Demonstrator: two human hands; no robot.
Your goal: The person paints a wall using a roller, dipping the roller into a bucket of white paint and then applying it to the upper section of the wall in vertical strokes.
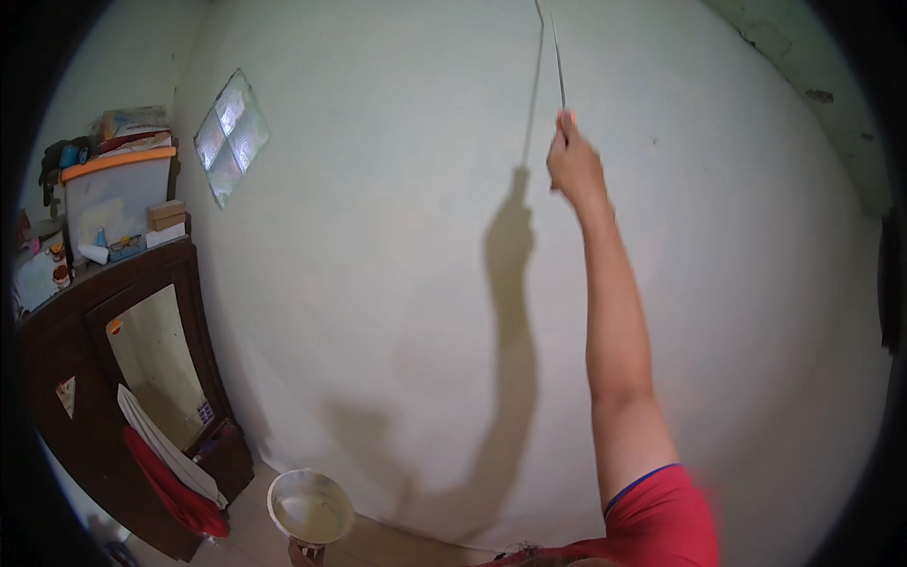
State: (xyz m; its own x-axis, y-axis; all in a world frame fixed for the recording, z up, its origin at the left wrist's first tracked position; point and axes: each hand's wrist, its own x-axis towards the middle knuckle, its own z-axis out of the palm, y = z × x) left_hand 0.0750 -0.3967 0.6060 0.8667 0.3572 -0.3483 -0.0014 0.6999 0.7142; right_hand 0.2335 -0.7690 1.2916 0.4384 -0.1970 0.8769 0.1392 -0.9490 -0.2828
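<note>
High up in front of the pale wall (397, 246), my right hand (576, 170) is closed round the handle of what looks like a paint roller. Its thin metal rod (559, 71) points upward, and its head lies beyond the upper edge. My right arm is stretched almost straight. Low on the left, my left hand (305, 554) is closed on a round white bucket (274, 515). Cream-coloured liquid, apparently paint, shows inside it. Most of the left hand is hidden under the bucket or cut off by the lower edge.
A dark wooden wardrobe (80, 340) with a mirror (156, 354) stands at left. On top sit a clear bin with an orange lid (118, 194) and small boxes (166, 222). Red and white cloths (175, 482) hang from it. A diamond-shaped glass window (231, 137) is in the wall.
</note>
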